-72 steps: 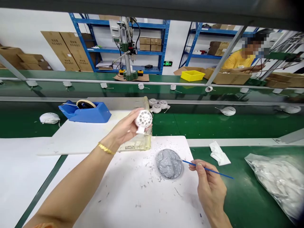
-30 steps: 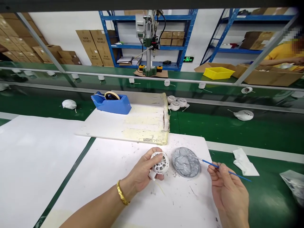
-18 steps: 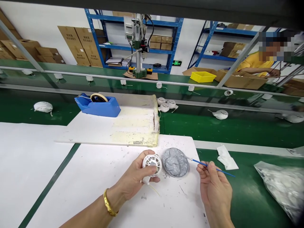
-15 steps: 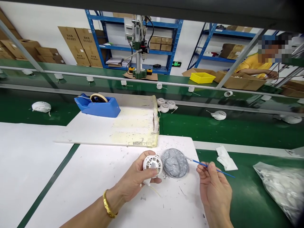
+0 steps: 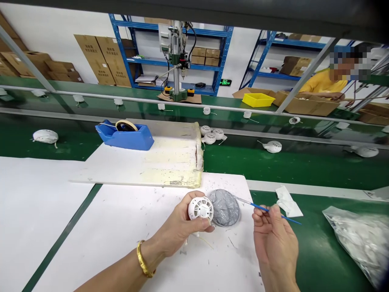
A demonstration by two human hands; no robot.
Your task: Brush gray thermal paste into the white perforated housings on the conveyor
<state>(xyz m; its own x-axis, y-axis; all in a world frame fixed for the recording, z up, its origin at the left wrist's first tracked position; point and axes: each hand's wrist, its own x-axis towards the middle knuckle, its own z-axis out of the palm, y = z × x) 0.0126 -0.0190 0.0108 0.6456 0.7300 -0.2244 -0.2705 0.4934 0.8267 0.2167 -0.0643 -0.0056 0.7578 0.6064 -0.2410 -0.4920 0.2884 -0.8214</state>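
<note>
Over white paper, your left hand [image 5: 179,227] grips a round, white, slotted plastic housing [image 5: 201,208]; your right [image 5: 276,239] pinches a slim blue brush [image 5: 258,207].

The left forearm [image 5: 115,271] comes slantwise over the worktop [image 5: 136,211] from its near side, and the left hand [image 5: 176,227] is closed in a grip, with the thumb [image 5: 199,224] laid across the front and the other fingers [image 5: 194,194] curved around. The right hand [image 5: 276,239] is well apart from it, its palm partly turned upward, and its thumb [image 5: 276,214] and fingertips [image 5: 259,211] make a light pinch.
</note>
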